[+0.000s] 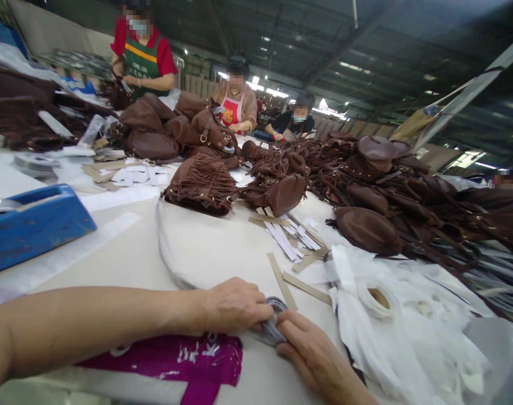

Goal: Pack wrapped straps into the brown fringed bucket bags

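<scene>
We have a small grey coil (274,333) held between our two hands, low over the near part of the pale worktop (223,242). Our left grip (239,306) is closed on the coil's left side, fingertips at its upper edge; our right grip (296,340) pinches it from the right, so the ring sits directly between the two sets of fingers. Part of it is hidden behind them. A thin grey strip (159,236) curves up from behind our left forearm toward the fringed brown bag (201,183); we cannot tell whether it joins the coil. Just beyond the coil lie tan strips (307,288), and to the right a white roll (377,301) rests on crumpled white sheeting (412,343). Purple plastic (163,360) lies below our left forearm, and a blue tape dispenser (37,225) stands well apart at left.
</scene>
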The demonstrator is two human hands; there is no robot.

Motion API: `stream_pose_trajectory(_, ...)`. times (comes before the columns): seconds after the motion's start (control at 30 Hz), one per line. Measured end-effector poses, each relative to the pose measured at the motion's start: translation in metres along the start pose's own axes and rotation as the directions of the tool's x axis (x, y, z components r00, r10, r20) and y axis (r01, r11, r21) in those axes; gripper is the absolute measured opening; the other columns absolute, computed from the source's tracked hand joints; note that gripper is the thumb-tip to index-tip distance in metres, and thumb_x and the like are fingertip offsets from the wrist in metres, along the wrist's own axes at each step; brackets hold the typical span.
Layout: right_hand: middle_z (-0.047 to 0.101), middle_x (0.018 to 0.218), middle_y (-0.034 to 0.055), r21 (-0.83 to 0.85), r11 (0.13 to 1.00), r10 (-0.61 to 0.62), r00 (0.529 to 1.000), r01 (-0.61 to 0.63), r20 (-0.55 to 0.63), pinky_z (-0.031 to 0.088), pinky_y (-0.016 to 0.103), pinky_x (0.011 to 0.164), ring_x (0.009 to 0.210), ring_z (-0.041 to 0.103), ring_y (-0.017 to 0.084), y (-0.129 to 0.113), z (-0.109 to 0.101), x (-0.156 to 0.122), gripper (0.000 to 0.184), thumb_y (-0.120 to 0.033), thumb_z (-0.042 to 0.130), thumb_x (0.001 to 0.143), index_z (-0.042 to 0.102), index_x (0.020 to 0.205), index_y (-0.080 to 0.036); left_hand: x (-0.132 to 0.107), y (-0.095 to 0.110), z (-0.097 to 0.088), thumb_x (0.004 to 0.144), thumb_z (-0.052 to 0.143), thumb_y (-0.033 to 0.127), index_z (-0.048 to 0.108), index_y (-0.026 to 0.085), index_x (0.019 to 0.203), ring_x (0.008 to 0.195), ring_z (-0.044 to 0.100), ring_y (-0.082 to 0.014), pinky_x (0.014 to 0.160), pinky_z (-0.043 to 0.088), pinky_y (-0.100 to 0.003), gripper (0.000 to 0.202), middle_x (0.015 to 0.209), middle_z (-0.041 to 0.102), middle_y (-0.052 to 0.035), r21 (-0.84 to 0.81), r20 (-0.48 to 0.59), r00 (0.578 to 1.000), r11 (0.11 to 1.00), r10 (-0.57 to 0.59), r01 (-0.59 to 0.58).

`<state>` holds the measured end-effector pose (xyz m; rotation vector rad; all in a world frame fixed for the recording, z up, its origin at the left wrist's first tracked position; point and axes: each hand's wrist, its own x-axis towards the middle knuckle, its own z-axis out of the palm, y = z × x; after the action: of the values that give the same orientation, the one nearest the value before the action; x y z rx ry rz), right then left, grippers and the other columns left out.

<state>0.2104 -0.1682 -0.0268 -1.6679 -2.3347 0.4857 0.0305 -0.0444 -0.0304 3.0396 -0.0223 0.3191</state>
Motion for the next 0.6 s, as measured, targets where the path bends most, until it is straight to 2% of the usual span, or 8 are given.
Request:
stream_pose_trajectory(0.1,0.063,0.095,0.0042,-0.039,0.999,-0.005,0.999,0.006,0.034,0.05,0.028,0.073,0.084,0.064,0.02,0.003,-0.008,0.001,0.018,-0.005,0.048,0.083,0.051,0.085,-0.022,0.004,0.0,-0.005,0.089,0.058,0.02,0.054,0.018,0.084,0.072,0.059,-0.0177,0.054,0.046,-0.027,0.006,0.08,0.064,-0.0023,0.038,0.057,0.998,0.999,-0.006,0.004)
stream_pose_trajectory(0.2,0.063,0.103,0.0058,-0.142,0.983,0.113,0.993,-0.115,-0.023,0.05,0.028,0.065,0.076,0.066,0.019,-0.006,0.002,0.004,0.024,-0.003,0.048,0.081,0.053,0.094,-0.022,0.007,0.019,0.001,0.089,0.052,0.013,0.053,0.016,0.084,0.069,0.06,-0.0199,0.054,0.048,-0.031,0.005,0.079,0.064,-0.0046,0.057,0.07,0.987,0.988,-0.147,0.143)
stream_pose_trajectory(0.27,0.063,0.094,0.0061,-0.196,0.967,0.151,0.986,-0.162,-0.07,0.049,0.028,0.06,0.069,0.065,0.019,-0.01,0.012,0.005,0.019,-0.004,0.048,0.082,0.054,0.089,-0.021,0.004,0.027,0.005,0.089,0.051,0.013,0.053,0.015,0.085,0.067,0.059,-0.0208,0.053,0.048,-0.032,0.005,0.079,0.064,-0.005,0.064,0.058,0.977,0.978,-0.203,0.199)
stream_pose_trajectory(0.33,0.062,0.085,0.0039,-0.193,0.974,0.109,0.992,-0.121,-0.071,0.049,0.027,0.062,0.07,0.064,0.019,-0.008,0.017,0.004,0.017,-0.004,0.052,0.082,0.052,0.08,-0.021,-0.001,0.024,0.005,0.09,0.051,0.014,0.053,0.015,0.087,0.068,0.058,-0.0204,0.055,0.048,-0.032,0.003,0.08,0.063,-0.0044,0.051,0.029,0.988,0.987,-0.153,0.151)
stream_pose_trajectory(0.47,0.064,0.09,0.0029,-0.144,0.989,-0.036,0.999,0.037,0.007,0.051,0.027,0.072,0.081,0.063,0.019,0.0,0.005,0.002,0.023,0.001,0.056,0.076,0.051,0.081,-0.021,-0.009,0.004,0.002,0.091,0.052,0.017,0.053,0.016,0.09,0.069,0.056,-0.0188,0.056,0.047,-0.03,0.001,0.081,0.061,-0.0033,0.073,-0.019,0.999,0.997,0.03,-0.028)
stream_pose_trajectory(0.53,0.064,0.094,0.0036,-0.165,0.986,-0.011,1.0,0.016,0.028,0.051,0.028,0.073,0.081,0.064,0.019,-0.002,0.0,0.004,0.024,0.002,0.055,0.076,0.052,0.084,-0.02,-0.009,0.006,0.005,0.09,0.052,0.016,0.053,0.016,0.086,0.069,0.055,-0.0192,0.055,0.046,-0.03,0.004,0.08,0.06,-0.0043,0.105,-0.031,0.999,0.994,0.031,-0.028)
stream_pose_trajectory(0.6,0.064,0.098,0.0049,-0.195,0.979,0.061,0.998,-0.059,0.005,0.051,0.028,0.068,0.077,0.065,0.019,-0.009,0.002,0.006,0.024,0.0,0.056,0.077,0.053,0.09,-0.02,-0.007,0.015,0.01,0.089,0.051,0.014,0.052,0.015,0.084,0.07,0.054,-0.02,0.053,0.045,-0.031,0.006,0.081,0.06,-0.0052,0.112,-0.048,0.998,0.993,-0.035,0.041)
